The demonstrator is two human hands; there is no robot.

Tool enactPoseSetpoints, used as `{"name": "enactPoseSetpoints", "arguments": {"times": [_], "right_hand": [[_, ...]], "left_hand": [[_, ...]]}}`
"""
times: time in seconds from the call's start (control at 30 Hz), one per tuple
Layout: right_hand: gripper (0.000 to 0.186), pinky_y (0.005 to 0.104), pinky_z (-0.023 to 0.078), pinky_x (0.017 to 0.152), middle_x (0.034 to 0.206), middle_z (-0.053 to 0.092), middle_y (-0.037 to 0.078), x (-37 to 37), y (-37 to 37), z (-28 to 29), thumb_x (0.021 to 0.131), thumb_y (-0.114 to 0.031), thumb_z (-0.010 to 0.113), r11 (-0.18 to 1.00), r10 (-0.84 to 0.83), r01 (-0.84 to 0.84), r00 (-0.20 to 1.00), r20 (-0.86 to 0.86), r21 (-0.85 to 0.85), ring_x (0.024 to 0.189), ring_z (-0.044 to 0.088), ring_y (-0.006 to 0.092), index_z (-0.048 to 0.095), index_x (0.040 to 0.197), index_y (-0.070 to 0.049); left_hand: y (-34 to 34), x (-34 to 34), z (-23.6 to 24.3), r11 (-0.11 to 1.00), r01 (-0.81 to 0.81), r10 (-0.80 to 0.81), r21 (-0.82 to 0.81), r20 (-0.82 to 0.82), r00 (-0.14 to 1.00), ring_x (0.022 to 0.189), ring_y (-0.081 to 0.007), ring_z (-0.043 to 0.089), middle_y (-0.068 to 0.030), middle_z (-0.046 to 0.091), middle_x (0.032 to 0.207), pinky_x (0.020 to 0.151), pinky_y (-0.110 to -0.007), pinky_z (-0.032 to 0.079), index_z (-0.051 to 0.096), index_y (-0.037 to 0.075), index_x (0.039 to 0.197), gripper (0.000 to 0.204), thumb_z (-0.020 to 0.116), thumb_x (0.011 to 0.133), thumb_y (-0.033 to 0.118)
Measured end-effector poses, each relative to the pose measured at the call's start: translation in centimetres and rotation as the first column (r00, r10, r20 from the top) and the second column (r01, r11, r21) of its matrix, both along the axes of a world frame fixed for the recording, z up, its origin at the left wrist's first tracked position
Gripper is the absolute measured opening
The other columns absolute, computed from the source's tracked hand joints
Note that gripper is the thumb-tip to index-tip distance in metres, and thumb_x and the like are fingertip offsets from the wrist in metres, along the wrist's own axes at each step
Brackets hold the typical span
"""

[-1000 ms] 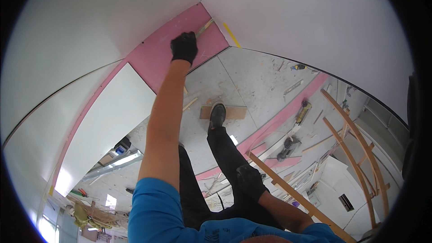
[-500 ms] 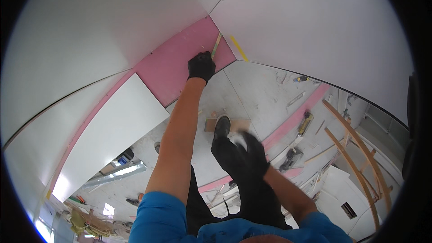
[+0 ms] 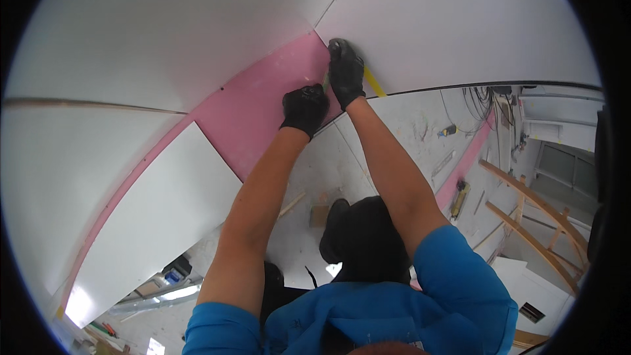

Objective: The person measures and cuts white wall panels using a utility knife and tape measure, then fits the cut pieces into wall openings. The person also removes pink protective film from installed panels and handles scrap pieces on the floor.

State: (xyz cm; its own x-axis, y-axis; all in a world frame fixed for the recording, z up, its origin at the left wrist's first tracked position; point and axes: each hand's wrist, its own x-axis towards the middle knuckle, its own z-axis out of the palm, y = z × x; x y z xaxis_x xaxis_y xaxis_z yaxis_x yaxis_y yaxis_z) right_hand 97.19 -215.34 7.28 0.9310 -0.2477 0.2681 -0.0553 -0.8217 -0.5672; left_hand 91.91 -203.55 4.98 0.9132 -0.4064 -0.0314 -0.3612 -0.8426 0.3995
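Observation:
Both my hands wear black gloves and are at the corner beside a pink wall panel point(image 3: 263, 85). My left hand point(image 3: 305, 110) is closed in a fist against the pink panel, round the lower end of a thin yellow-green strip point(image 3: 326, 80) that looks like a ruler. Higher up, my right hand point(image 3: 346, 73) has its fingers curled at the strip's upper end, where the pink panel meets the white wall. The glove hides most of the strip. A strip of yellow tape point(image 3: 374, 83) is on the white wall just right of that hand.
A white board point(image 3: 158, 217) leans against the wall at left. Wooden ladder rails point(image 3: 526, 197) stand at right. On the floor lie a yellow-bodied tool point(image 3: 460, 198), a long level-like bar point(image 3: 443, 164) and cables point(image 3: 483, 102). My dark-clad knee point(image 3: 371, 240) is bent below my right arm.
My right hand has risen from beside my knee to the corner, by the strip's upper end. My left hand has shifted slightly right and down. My body has lowered and leaned in.

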Motion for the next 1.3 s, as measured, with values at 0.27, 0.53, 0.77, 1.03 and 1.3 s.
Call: {"name": "enactPoseSetpoints", "arguments": {"times": [0.27, 0.53, 0.77, 1.03, 1.3], "right_hand": [[0.033, 0.0463, 0.044, 0.086, 0.103, 0.063, 0.018, 0.5, -0.8, -0.9, 0.095, -0.030, 0.040, 0.995, 0.021, -0.018, 1.000, -0.023, 0.102, 0.097, 0.058, 0.0379, 0.060, 0.104, -0.005], [0.029, 0.0449, 0.045, 0.089, 0.112, 0.061, 0.016, 0.0, -0.6, -3.0, 0.094, -0.027, 0.044, 1.000, 0.022, -0.022, 0.997, 0.068, -0.006, 0.103, 0.058, 0.0365, 0.056, 0.114, -0.008], [0.033, 0.0457, 0.041, 0.094, 0.118, 0.058, 0.018, 0.0, -0.5, -2.4, 0.092, -0.027, 0.044, 0.997, 0.034, -0.036, 0.999, 0.028, 0.075, 0.108, 0.055, 0.0369, 0.054, 0.117, -0.008], [0.039, 0.0442, 0.040, 0.096, 0.117, 0.059, 0.019, -0.4, 0.7, -3.7, 0.091, -0.029, 0.046, 0.995, -0.037, 0.034, 0.999, 0.022, 0.089, 0.111, 0.055, 0.0351, 0.051, 0.120, -0.004], [0.038, 0.0441, 0.039, 0.099, 0.122, 0.055, 0.022, -2.2, -0.6, -3.8, 0.094, -0.026, 0.043, 0.993, 0.062, -0.071, 0.993, 0.103, 0.092, 0.115, 0.052, 0.0364, 0.051, 0.122, -0.001]], "left_hand": [[0.1, -0.3, -0.5, 1.000, 0.028, -0.026, -0.009, 0.185, 0.982, 0.064, -0.0285, 0.065, -0.0095, 0.066, 0.071, 0.055, -0.044, 0.050, 0.061, 0.012, 0.084, 0.028, 0.054, 0.085, 0.039], [-0.1, 0.1, -1.0, 1.000, 0.001, 0.000, -0.005, 0.148, 0.989, 0.065, -0.0295, 0.066, -0.0104, 0.066, 0.072, 0.056, -0.045, 0.050, 0.060, 0.011, 0.086, 0.032, 0.054, 0.085, 0.043], [0.0, -0.1, -0.7, 1.000, -0.028, 0.028, 0.007, 0.059, 0.998, 0.070, -0.0303, 0.066, -0.0115, 0.068, 0.079, 0.058, -0.047, 0.051, 0.061, 0.013, 0.088, 0.034, 0.052, 0.087, 0.046], [0.3, 0.2, -1.8, 0.998, 0.057, -0.052, -0.016, 0.226, 0.973, 0.073, -0.0271, 0.067, -0.0062, 0.068, 0.080, 0.055, -0.047, 0.051, 0.065, 0.014, 0.087, 0.030, 0.046, 0.089, 0.038], [0.1, 0.2, -0.9, 0.999, -0.017, 0.011, 0.044, 0.131, 0.991, 0.068, -0.0286, 0.067, -0.0106, 0.068, 0.076, 0.057, -0.043, 0.052, 0.061, 0.011, 0.088, 0.034, 0.055, 0.085, 0.044]]}}
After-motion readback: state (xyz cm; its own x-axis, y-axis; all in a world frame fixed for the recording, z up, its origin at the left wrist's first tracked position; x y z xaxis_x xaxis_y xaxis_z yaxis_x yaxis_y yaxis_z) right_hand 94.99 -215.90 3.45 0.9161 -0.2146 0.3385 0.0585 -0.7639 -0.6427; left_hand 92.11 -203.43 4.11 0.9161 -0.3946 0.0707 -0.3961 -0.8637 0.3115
